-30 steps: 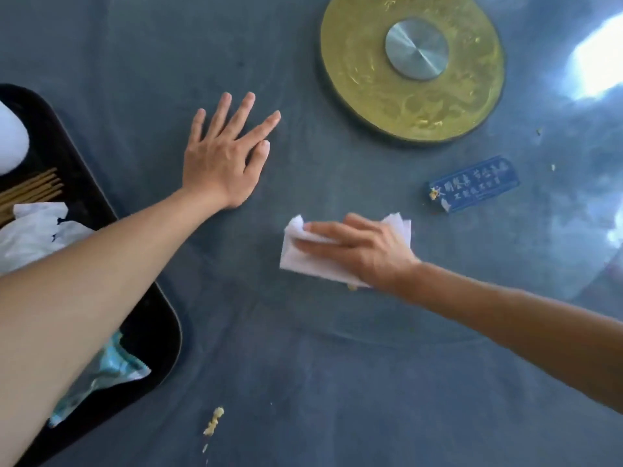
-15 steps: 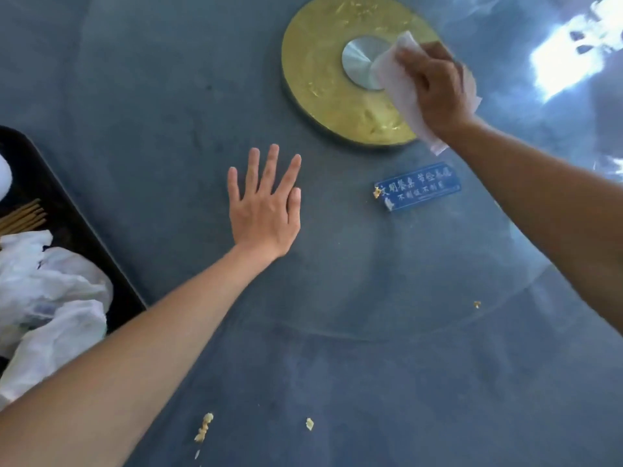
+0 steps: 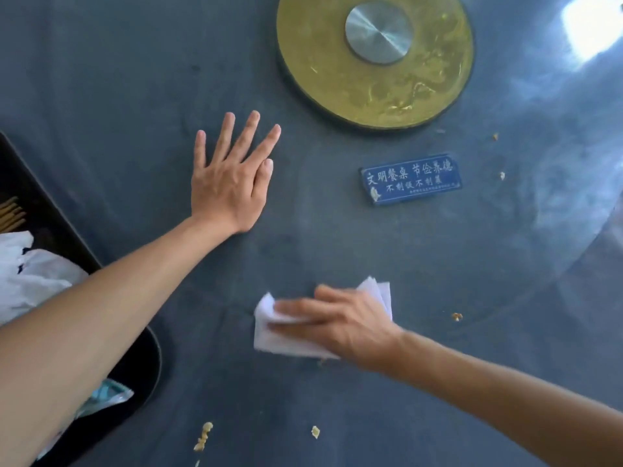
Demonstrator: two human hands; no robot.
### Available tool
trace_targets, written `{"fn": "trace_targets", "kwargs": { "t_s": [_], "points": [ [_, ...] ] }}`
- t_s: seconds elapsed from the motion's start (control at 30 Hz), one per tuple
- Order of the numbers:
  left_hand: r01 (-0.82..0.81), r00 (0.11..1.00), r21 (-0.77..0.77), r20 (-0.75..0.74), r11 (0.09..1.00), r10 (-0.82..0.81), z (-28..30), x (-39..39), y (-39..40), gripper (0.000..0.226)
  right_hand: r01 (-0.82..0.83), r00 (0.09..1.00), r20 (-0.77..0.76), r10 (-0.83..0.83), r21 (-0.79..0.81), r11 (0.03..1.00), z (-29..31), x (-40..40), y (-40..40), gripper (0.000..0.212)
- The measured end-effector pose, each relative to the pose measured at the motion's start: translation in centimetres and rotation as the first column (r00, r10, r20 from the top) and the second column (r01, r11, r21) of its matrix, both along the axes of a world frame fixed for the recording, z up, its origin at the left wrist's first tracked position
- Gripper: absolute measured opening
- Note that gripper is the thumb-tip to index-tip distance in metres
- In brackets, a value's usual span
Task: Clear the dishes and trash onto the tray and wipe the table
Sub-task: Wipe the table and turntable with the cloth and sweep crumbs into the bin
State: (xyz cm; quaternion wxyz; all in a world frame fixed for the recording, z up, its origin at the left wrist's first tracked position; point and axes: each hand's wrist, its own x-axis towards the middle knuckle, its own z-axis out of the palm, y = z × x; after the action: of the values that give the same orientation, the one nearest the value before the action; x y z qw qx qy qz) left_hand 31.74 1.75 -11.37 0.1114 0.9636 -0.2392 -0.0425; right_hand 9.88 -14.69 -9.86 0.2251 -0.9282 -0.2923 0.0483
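My right hand presses a folded white paper napkin flat on the glass top of the grey-blue table, near the middle front. My left hand lies flat on the glass with fingers spread, holding nothing, to the upper left of the napkin. A black tray sits at the left edge under my left forearm, holding crumpled white paper, wooden chopsticks and a teal wrapper. Food crumbs lie near the front.
A gold disc with a silver hub marks the turntable centre at the top. A blue sign with white characters lies to the right of my left hand. Small crumbs are scattered on the right, and one at the front.
My right hand swept the napkin from the gold disc back down toward the front of the table. My left hand stayed flat on the glass.
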Motion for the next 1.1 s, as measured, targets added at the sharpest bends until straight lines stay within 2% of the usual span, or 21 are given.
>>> {"fn": "trace_targets", "kwargs": {
  "t_s": [0.03, 0.1, 0.17, 0.23, 0.33, 0.4, 0.47, 0.57, 0.63, 0.73, 0.8, 0.9, 1.0, 1.03, 1.1],
  "points": [
    [0.015, 1.0, 0.008, 0.001, 1.0, -0.015, 0.1, 0.3, 0.2, 0.051, -0.069, 0.997, -0.03, 0.068, -0.01, 0.998, 0.3, -1.9, 0.1, 0.068],
    [0.044, 0.999, 0.022, -0.002, 0.999, -0.044, 0.2, 1.0, 0.6, 0.051, -0.072, 0.997, -0.026, 0.072, 0.011, 0.997, 1.8, -3.0, -1.6, 0.063],
    [0.064, 0.998, 0.035, -0.007, 0.997, -0.064, 0.4, 1.9, 1.2, 0.051, 0.06, 0.998, 0.011, -0.061, 0.097, 0.994, 3.8, -0.5, -4.7, 0.055],
    [0.043, 0.999, 0.059, -0.028, 0.997, -0.042, 0.9, 2.6, 1.3, 0.052, 0.268, 0.956, 0.081, -0.281, 0.139, 0.953, 5.8, 4.8, -8.7, 0.046],
    [-0.09, 0.994, 0.048, -0.063, 0.995, 0.093, 2.0, 0.6, -1.3, 0.055, 0.522, 0.832, 0.186, -0.523, 0.062, 0.851, 8.0, 15.4, -15.0, 0.036],
    [-0.101, 0.989, 0.025, -0.109, 0.995, 0.103, 2.0, -1.8, -3.5, 0.054, 0.653, 0.736, 0.242, -0.632, -0.008, 0.757, 8.2, 21.6, -18.7, 0.035],
    [-0.109, 0.991, 0.034, -0.076, 0.993, 0.111, 1.2, -3.1, -4.1, 0.051, 0.715, 0.683, 0.242, -0.689, -0.032, 0.698, 7.2, 25.7, -20.7, 0.037],
    [-0.102, 0.994, 0.026, -0.033, 0.994, 0.103, 0.4, -2.0, -3.2, 0.05, 0.689, 0.717, 0.23, -0.658, -0.093, 0.719, 4.1, 26.7, -19.4, 0.036],
    [-0.069, 0.997, 0.021, -0.027, 0.997, 0.07, 0.2, -1.1, -2.5, 0.049, 0.669, 0.731, 0.246, -0.637, -0.07, 0.74, 2.6, 25.3, -17.6, 0.036],
    [-0.028, 1.0, 0.029, 0.011, 0.999, 0.028, 0.1, 0.4, -1.6, 0.049, 0.542, 0.817, 0.254, -0.518, -0.029, 0.84, 1.7, 21.2, -14.8, 0.033],
    [-0.003, 1.0, 0.034, 0.004, 0.999, 0.003, 0.2, 1.6, -0.8, 0.049, 0.474, 0.855, 0.233, -0.462, 0.009, 0.881, 1.4, 16.4, -11.3, 0.037],
    [0.03, 1.0, 0.043, -0.003, 0.999, -0.03, 0.3, 3.1, 0.2, 0.048, 0.398, 0.913, 0.112, -0.393, -0.034, 0.917, 1.2, 5.2, -3.8, 0.047],
    [0.062, 0.998, 0.058, -0.036, 0.996, -0.06, 0.8, 4.3, 0.9, 0.049, 0.147, 0.989, -0.023, -0.146, 0.013, 0.989, 2.6, -3.4, 1.1, 0.072],
    [0.069, 0.997, 0.054, -0.043, 0.996, -0.067, 1.1, 4.3, 0.9, 0.05, 0.138, 0.99, -0.03, -0.136, 0.045, 0.989, 3.2, -4.1, 1.1, 0.073],
    [0.111, 0.993, 0.006, -0.047, 0.994, -0.11, 1.8, 3.1, -0.2, 0.051, 0.242, 0.97, -0.02, -0.242, 0.162, 0.957, 4.4, -1.9, -0.4, 0.062]
  ]
}}
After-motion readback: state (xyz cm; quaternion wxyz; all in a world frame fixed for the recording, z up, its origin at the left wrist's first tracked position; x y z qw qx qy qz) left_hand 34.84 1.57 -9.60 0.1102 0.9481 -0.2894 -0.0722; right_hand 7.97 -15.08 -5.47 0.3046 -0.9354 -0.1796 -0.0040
